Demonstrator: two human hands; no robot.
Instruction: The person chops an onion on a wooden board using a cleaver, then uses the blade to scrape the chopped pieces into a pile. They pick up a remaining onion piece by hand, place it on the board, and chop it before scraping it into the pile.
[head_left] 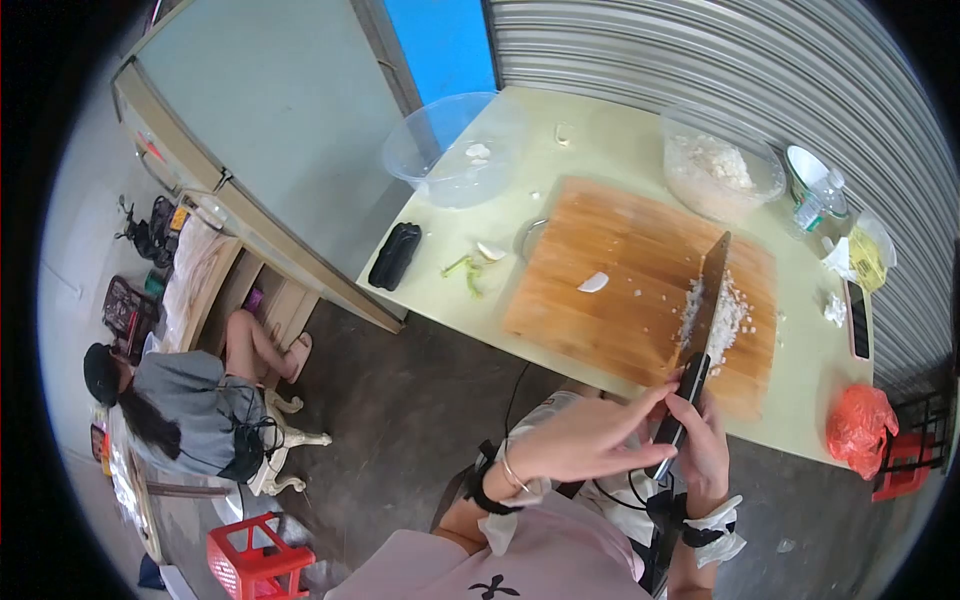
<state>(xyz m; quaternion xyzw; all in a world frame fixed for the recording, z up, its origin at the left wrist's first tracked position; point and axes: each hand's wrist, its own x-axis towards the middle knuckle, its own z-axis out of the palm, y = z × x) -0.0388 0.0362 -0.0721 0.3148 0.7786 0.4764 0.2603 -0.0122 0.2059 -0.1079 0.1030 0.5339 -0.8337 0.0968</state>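
A cleaver [713, 290] with a black handle stands edge-down on the wooden cutting board [610, 240], among finely chopped white bits [728, 325]. My right hand [703, 445] is closed around the handle. Against the other side of the handle, my left hand [585, 440] reaches across with its fingers stretched out. A white slice [593, 282] lies by itself near the middle of the board, and a few small crumbs are scattered between it and the chopped pile.
Behind the board stands a clear tub [715, 165] of white chopped food. A clear basin [455, 150], black tray [396, 256], bottle [820, 200], phone [857, 320] and red bag [862, 430] are on the table. At left, a person [200, 400] sits near a red stool [260, 560].
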